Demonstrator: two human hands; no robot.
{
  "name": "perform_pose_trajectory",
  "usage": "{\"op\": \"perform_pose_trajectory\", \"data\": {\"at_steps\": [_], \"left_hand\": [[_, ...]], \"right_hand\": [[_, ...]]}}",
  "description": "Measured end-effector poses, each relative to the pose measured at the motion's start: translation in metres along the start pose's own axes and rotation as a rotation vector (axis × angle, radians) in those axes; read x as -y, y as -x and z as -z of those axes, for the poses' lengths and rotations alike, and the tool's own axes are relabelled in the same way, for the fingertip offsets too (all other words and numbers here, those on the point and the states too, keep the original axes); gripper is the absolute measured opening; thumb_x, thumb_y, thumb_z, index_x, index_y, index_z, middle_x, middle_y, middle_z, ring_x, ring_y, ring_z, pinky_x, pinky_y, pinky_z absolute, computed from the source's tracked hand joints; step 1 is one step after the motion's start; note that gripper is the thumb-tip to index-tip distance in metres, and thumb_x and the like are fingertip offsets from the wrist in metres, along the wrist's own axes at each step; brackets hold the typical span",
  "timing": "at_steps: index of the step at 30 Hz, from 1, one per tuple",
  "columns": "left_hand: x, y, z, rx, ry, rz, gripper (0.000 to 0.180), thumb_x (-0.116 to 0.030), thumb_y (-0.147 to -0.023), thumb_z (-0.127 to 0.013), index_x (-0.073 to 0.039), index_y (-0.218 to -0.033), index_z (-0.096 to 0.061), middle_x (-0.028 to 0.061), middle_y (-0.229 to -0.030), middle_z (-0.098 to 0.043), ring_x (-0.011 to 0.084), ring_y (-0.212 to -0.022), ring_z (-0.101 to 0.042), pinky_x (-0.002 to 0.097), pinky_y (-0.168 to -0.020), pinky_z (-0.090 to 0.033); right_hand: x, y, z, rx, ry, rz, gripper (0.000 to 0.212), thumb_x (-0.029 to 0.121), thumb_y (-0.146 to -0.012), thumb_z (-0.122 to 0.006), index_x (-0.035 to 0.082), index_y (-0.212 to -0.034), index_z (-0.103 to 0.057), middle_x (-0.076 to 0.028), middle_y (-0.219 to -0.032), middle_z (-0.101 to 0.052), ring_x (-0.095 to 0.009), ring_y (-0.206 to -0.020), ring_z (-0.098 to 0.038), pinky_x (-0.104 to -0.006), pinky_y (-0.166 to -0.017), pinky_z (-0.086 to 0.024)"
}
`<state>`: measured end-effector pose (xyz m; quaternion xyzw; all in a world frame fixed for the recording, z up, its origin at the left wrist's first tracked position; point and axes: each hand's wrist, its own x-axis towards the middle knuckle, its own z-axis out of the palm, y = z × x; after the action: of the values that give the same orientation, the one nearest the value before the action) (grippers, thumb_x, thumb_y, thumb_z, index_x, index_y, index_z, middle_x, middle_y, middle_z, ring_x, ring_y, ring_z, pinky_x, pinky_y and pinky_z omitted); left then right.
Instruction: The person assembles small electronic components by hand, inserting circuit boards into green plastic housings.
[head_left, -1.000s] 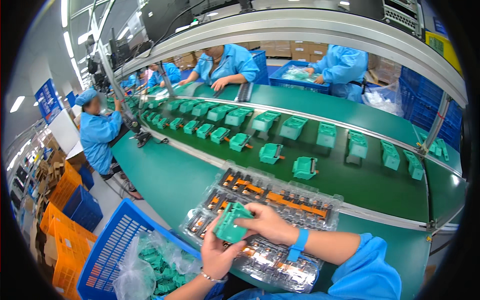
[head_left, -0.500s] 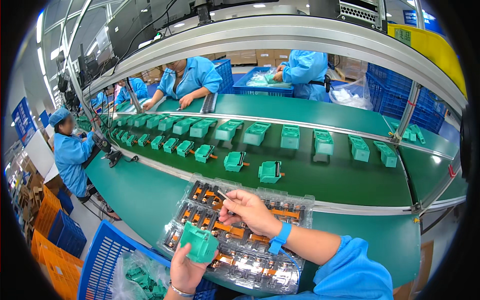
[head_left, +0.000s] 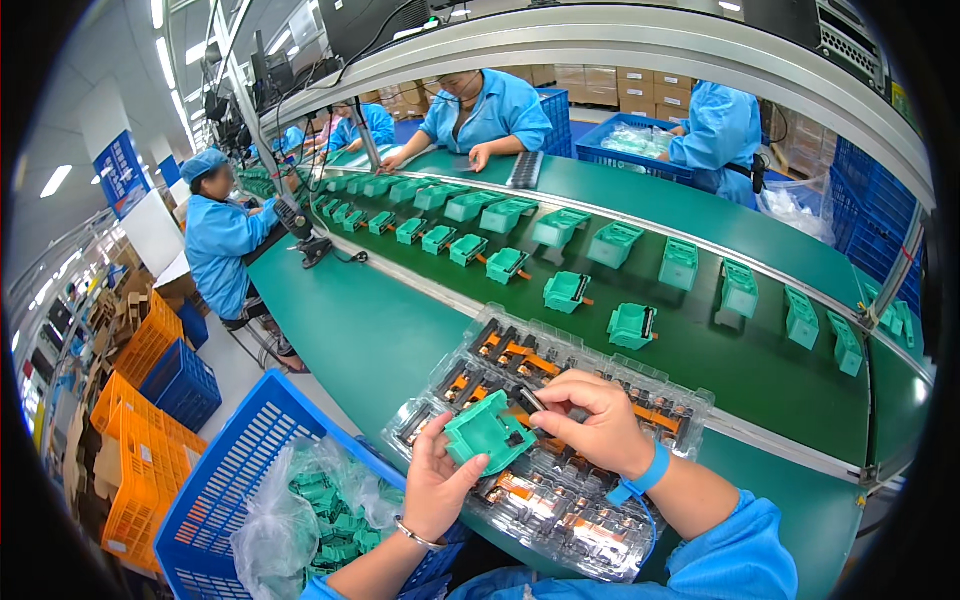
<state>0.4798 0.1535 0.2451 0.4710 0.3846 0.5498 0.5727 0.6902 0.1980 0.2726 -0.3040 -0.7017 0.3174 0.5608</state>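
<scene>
A green plastic housing (head_left: 485,432), its hollow side up, sits in a worker's left hand (head_left: 440,475), fingers and thumb curled around its edges, above a clear plastic tray (head_left: 615,550) on the green table (head_left: 345,320). The right hand (head_left: 600,420), nearly closed, pinches a small black part (head_left: 527,400) between thumb and fingertips at the housing's rim; from where I stand, I cannot tell whether the 2 pieces touch. A blue strap (head_left: 645,477) circles the right wrist, a metal bracelet (head_left: 418,538) the left. Black-and-orange parts (head_left: 520,350) fill pockets in the tray. Beyond it, 2 rows of green housings (head_left: 678,264) line a dark green belt (head_left: 750,400). At the worker's left, a blue crate (head_left: 215,490) holds bagged green pieces (head_left: 335,520). Across the table, a co-worker in light blue (head_left: 495,110) bends over the surface.
</scene>
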Motion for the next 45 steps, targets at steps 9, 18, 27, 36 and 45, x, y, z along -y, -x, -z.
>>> {"op": "perform_pose_trajectory", "data": {"at_steps": [9,18,27,36,45], "left_hand": [[0.002,0.004,-0.011,-0.012,-0.100,-0.160,0.067,0.008,-0.078,-0.065,0.000,-0.133,-0.026,0.0145,-0.123,-0.043,0.0228,-0.115,-0.047,0.0370,-0.097,-0.043],[0.005,0.007,-0.013,-0.001,-0.089,-0.159,0.066,0.007,-0.078,-0.065,0.000,-0.132,-0.028,0.0145,-0.122,-0.045,0.0225,-0.114,-0.047,0.0365,-0.096,-0.043],[0.003,0.013,-0.019,0.006,-0.013,-0.160,0.064,0.004,-0.077,-0.068,0.001,-0.130,-0.033,0.0159,-0.124,-0.050,0.0227,-0.114,-0.050,0.0352,-0.095,-0.043],[0.010,0.019,-0.023,0.025,-0.143,-0.233,0.064,0.007,-0.077,-0.066,0.002,-0.132,-0.033,0.0166,-0.125,-0.050,0.0230,-0.115,-0.050,0.0377,-0.097,-0.042],[0.011,0.022,-0.032,0.008,0.043,-0.185,0.066,0.007,-0.077,-0.067,0.001,-0.133,-0.032,0.0159,-0.125,-0.050,0.0237,-0.116,-0.049,0.0378,-0.098,-0.041]], "right_hand": [[0.002,0.007,-0.004,0.077,0.162,-0.131,0.019,0.006,-0.075,-0.072,-0.001,-0.090,-0.063,-0.004,-0.073,-0.056,-0.009,-0.063,-0.052,-0.0230,-0.054,-0.042],[-0.016,0.012,-0.005,0.141,0.079,-0.310,0.019,0.010,-0.078,-0.072,0.001,-0.092,-0.062,0.000,-0.075,-0.057,-0.006,-0.064,-0.051,-0.0212,-0.056,-0.043],[-0.028,0.019,-0.002,0.227,-0.131,-0.447,0.020,0.007,-0.081,-0.069,0.001,-0.095,-0.055,0.000,-0.085,-0.057,-0.004,-0.074,-0.055,-0.0191,-0.062,-0.046],[-0.013,0.016,0.005,0.325,-0.164,-0.569,0.018,0.005,-0.080,-0.069,0.001,-0.091,-0.056,-0.002,-0.083,-0.060,-0.006,-0.074,-0.057,-0.0210,-0.061,-0.050],[-0.011,0.022,0.008,0.267,-0.083,-0.466,0.016,0.011,-0.079,-0.070,0.001,-0.084,-0.058,-0.002,-0.074,-0.060,-0.006,-0.067,-0.056,-0.0265,-0.058,-0.047]]}}
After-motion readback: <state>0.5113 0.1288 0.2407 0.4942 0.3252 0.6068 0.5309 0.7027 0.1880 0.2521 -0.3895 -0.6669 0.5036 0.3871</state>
